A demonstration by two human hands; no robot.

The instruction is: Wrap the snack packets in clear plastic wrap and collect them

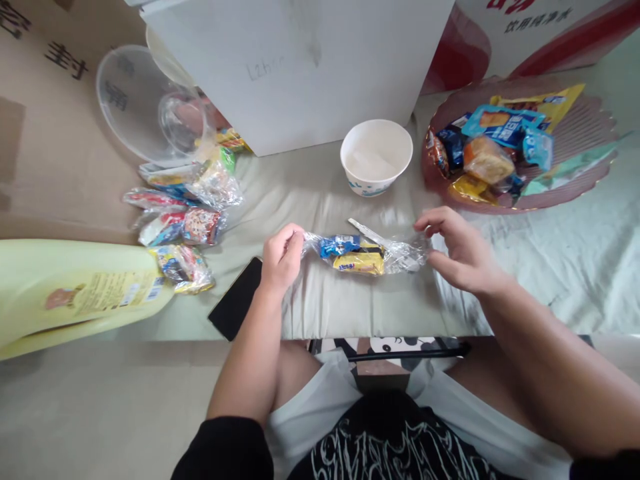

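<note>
The left hand point(283, 260) pinches the twisted left end of a clear bag point(407, 257) between thumb and fingers. The right hand point(463, 257) is spread, thumb and fingers apart around the bag's other end; whether a fingertip touches it I cannot tell. The bag lies between the two hands, just above or on the cloth point(310, 313), with a blue packet point(337, 245) and a yellow packet point(357, 262) inside. Both carry small print too blurred to read. A pale strip point(365, 231) slants along the bag's far edge.

Beyond the grip stands a paper bowl point(373, 189), its blue-green lettering cut off by the curve, perhaps ending in AL. Behind that, a white box point(310, 87) bears a faint handwritten word, hard to make out. Farther right, past the right hand, a pink bowl point(587, 127) holds snacks point(487, 160), one light blue with white Chinese characters. The red and white carton point(500, 40) behind reads 饮用纯净水.

Just left of the left hand lies a dark phone point(235, 300); farther left are wrapped packets point(187, 223) and a yellow-green jug point(45, 273), its label showing a bear and lines too fine to read. Beyond these, a clear tub point(135, 127) stands against a brown carton point(40, 147) marked 封
</note>
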